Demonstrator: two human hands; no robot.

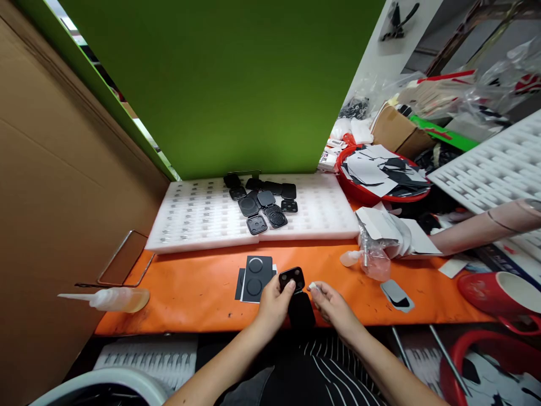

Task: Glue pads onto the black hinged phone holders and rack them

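My left hand (pixel 271 301) grips a black hinged compact case (pixel 301 310), its thumb on the upper half, which has several round marks. The case is unfolded, with its plain dark half hanging toward my lap. Just right of it, my right hand (pixel 333 309) pinches a small white piece (pixel 313 286), too small to identify, apart from the case. Left of my left hand lie dark sheets (pixel 258 277) with ring outlines. Beyond them, several similar black cases (pixel 257 224) lie in a loose pile on a white foam tray (pixel 315 231).
An orange-covered table (pixel 190 307) stretches before me. At its left lies a squeeze bottle (pixel 120 299) near a wire stand (pixel 122 262). A small bottle (pixel 350 258) and rounded grey pieces (pixel 397 296) lie right. A red basin (pixel 359 192) holds scraps; a red mug (pixel 490 293) stands far right.
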